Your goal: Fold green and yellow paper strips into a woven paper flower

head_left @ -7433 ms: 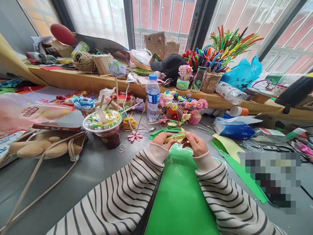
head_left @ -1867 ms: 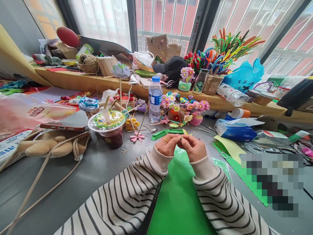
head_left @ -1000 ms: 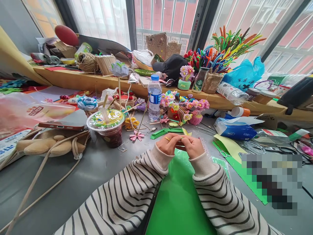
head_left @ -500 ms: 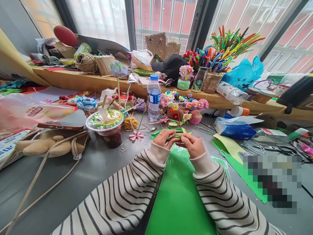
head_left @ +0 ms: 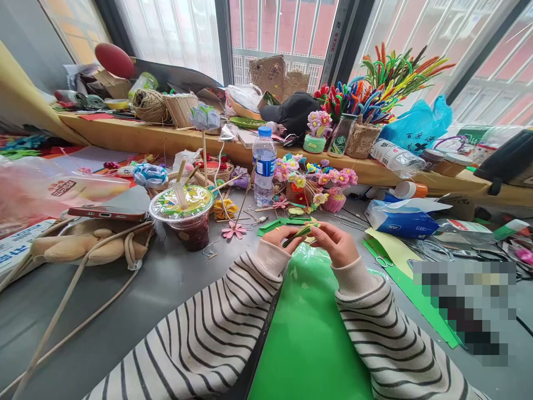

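Between my hands is a slender green piece (head_left: 300,234) with yellowish edges and darker streaks, shaped like a narrow leaf; its material is hard to make out. My left hand (head_left: 278,236) is closed around its left part, fingers partly hidden. At its right end, the thumb and fingertips of my right hand (head_left: 336,244) pinch it. Both hands are above the far end of a glossy green sheet (head_left: 312,333) that runs toward me. Just behind them, cut green paper strips (head_left: 280,223) lie on the grey table (head_left: 166,311).
Left of my hands stands a lidded cup of dark drink (head_left: 187,225), near a pink paper flower (head_left: 234,230). A water bottle (head_left: 264,166) and crocheted flowers (head_left: 300,180) are behind. To the right are a blue tissue pack (head_left: 395,219), small scissors (head_left: 381,261) and green paper (head_left: 428,305).
My right hand has shifted slightly right, and the gap between my hands is wider. More of the green piece shows, now tilted up to the right. The whole view has shifted slightly.
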Motion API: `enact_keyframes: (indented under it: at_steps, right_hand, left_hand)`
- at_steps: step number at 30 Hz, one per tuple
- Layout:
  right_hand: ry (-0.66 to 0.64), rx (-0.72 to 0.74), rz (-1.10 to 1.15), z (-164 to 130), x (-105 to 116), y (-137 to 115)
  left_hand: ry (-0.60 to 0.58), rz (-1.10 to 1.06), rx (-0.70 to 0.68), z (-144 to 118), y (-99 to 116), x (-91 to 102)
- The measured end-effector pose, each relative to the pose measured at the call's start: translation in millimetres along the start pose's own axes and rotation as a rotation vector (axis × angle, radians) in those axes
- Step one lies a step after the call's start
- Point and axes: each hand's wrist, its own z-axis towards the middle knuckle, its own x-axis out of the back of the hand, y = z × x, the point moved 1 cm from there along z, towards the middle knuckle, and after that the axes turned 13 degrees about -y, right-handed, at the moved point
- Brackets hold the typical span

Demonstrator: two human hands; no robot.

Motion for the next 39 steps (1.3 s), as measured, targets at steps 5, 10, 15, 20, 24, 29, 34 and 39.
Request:
enact_keyframes:
  at_steps: [5, 10, 15, 20, 24, 29, 34, 39]
  right_hand:
    - [0.111, 0.017, -0.089, 0, 5, 1]
    - [0.176, 0.006, -0.062, 3, 13, 5]
    - [0.229, 0.013, -0.095, 2, 13, 6]
    - [0.243, -0.015, -0.113, 3, 16, 11]
    - [0.236, -0.098, -0.014, 7, 18, 17]
    - [0.117, -0.210, 0.005, 7, 9, 17]
    - [-0.042, -0.174, 0.042, 4, -1, 15]
    - [-0.092, -0.197, 0.117, 4, -1, 15]
  left_hand:
    - [-0.170, -0.222, 0.065, 1, -2, -5.4]
    - [-0.201, -0.304, 0.203, 2, -5, -7.7]
    - [-0.273, -0.517, 0.321, 0, 3, -6.9]
    - [-0.472, -0.716, 0.452, -1, 11, -4.1]
    - [-0.490, -0.641, 0.369, -1, 5, -5.1]
    - [0.083, 0.115, 0.059, -2, -5, -2.7]
    - [0.165, 0.356, -0.165, -4, -4, -4.2]
    - [0.177, 0.448, -0.228, -4, -2, -5.1]
